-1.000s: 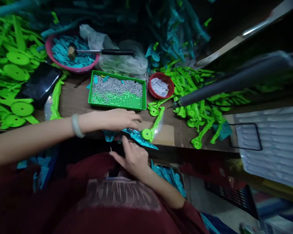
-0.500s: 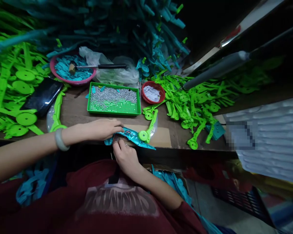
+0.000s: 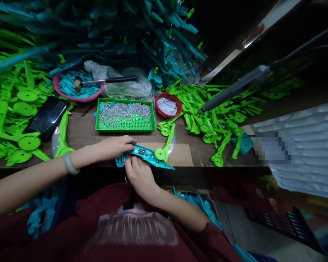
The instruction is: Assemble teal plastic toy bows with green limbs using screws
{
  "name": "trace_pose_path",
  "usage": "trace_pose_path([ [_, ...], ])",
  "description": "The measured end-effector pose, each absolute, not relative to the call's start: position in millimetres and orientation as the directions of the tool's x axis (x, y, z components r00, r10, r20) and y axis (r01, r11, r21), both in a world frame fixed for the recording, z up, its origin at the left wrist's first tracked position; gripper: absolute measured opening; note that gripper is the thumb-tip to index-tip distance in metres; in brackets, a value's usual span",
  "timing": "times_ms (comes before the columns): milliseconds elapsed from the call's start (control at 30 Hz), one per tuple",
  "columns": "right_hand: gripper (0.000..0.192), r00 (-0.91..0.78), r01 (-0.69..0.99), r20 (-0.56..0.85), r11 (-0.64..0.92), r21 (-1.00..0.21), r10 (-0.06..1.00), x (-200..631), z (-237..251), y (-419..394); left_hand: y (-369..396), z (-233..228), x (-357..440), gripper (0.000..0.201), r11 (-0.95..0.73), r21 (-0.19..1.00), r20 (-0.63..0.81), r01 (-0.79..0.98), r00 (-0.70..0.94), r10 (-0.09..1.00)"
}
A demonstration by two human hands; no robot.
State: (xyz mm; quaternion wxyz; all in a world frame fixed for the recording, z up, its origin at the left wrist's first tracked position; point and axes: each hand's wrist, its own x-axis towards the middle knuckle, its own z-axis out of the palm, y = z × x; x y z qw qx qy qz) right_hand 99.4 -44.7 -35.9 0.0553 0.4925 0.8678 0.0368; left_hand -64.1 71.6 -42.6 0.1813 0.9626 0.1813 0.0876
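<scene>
1. The left hand lay on the teal plastic part at the table's near edge, fingers curled over its left end.
2. The right hand pinched that part from below; whatever its fingertips held was too small to make out.
3. A green piece rested across the part's right end.
4. The green tray of screws sat just behind.

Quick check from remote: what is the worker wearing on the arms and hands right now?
Both forearms are bare, no gloves. The left hand has a pale smooth bangle at the wrist. The right hand has a thin ring. A dark red short-sleeved shirt with a faded print.
</scene>
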Motion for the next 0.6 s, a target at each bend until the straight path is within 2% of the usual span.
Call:
trace_pose_path([
  [167,0.02,-0.459,0.877,-0.047,0.461,0.134,0.887,98.2,-42.3,-45.3,73.3,-36.8,-61.2,0.024,-0.871,0.353,0.058,0.34,0.922,0.384],
  [300,0.016,-0.489,0.869,-0.028,0.49,0.066,0.872,101.0,-38.2,-44.0,73.8,-38.1,-61.0,0.025,-0.87,0.351,0.071,0.345,0.917,0.392],
  [400,0.017,-0.524,0.851,-0.012,0.523,-0.044,0.852,108.9,-17.3,-27.8,76.0,-40.7,-62.4,0.026,-0.848,0.419,0.091,0.323,0.915,0.393],
  [467,0.018,-0.575,0.81,-0.026,0.565,-0.158,0.818,115.4,1.1,-5.0,79.4,-43.8,-63.0,0.024,-0.803,0.501,0.099,0.323,0.901,0.423],
  [533,0.016,-0.68,0.712,-0.059,0.638,-0.293,0.731,121.8,17.7,24.2,83.4,-47.4,-62.6,0.021,-0.729,0.59,0.097,0.348,0.865,0.491],
  [600,0.016,-0.799,0.571,-0.085,0.709,-0.413,0.595,126.9,30.4,53.2,86.4,-50.0,-61.3,0.02,-0.665,0.643,0.086,0.38,0.826,0.556],
])
